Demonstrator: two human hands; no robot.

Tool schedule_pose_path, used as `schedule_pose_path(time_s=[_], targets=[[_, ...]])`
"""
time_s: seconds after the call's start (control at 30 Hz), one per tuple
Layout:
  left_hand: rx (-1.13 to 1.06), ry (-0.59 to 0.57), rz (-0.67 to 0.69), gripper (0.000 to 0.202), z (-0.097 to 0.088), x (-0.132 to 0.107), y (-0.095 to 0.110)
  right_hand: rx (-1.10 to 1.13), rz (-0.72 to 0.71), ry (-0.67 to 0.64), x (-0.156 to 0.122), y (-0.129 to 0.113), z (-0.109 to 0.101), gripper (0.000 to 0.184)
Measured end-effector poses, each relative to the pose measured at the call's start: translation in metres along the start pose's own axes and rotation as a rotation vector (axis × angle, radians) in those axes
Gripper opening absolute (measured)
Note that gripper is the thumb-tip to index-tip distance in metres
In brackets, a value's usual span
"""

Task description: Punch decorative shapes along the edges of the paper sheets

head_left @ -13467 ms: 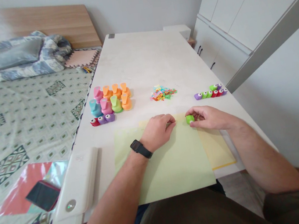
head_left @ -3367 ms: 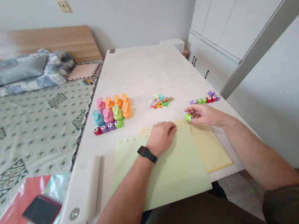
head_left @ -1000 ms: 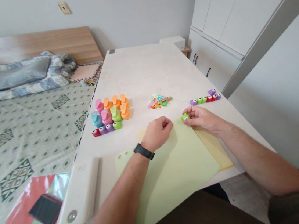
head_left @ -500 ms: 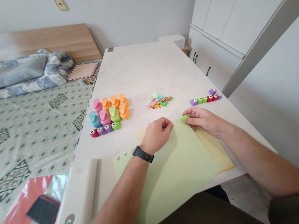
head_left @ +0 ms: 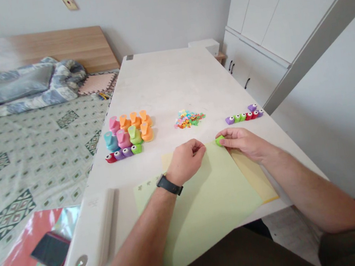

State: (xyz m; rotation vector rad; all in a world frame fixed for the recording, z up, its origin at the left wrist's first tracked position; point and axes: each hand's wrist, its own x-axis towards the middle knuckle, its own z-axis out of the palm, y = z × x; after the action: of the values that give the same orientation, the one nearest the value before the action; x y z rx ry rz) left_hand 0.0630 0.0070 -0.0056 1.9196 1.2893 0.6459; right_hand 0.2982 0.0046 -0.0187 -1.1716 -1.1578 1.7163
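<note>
Pale green paper [head_left: 211,207]: lies slantwise over the near side of the desk [head_left: 169,77], overhangs toward the lap; probably turned to bring its far edge within reach of both hands.
White device [head_left: 90,233]: parked lengthwise at the near left corner, likely kept there to stay clear of the paper.
Cut-outs [head_left: 140,188]: run along the far edge from its left end, partly hidden by the forearm.
Yellow paper [head_left: 256,179]: spread beneath the green one, shows at right and along the far side.
Left hand [head_left: 188,160]: grip together, apparently pinching the far edge, seemingly to steady it.
Right hand [head_left: 243,141]: grip clamped on the small green punch, thumb on the near side, fingers behind.
Small green punch [head_left: 219,140]: held at the far right corner of the green paper, tilted; hard to tell how far over the edge.
Left small row [head_left: 127,152]: red, two purple, green, set side by side before the large punches [head_left: 134,135].
Right small row [head_left: 244,117]: lined up well apart, with one purple behind; perhaps grouped separately on purpose.
Paper bits [head_left: 189,119]: heaped between both groups.
</note>
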Motion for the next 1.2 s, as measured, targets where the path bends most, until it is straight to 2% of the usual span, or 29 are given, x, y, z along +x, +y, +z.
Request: schedule_pose_path(time_s=[1.2], targets=[[-0.010,-0.029,0.000,0.022,0.0016,0.0007,-0.0007,0.001,-0.014,0.074,0.0029,-0.0013,0.0060,0.038]])
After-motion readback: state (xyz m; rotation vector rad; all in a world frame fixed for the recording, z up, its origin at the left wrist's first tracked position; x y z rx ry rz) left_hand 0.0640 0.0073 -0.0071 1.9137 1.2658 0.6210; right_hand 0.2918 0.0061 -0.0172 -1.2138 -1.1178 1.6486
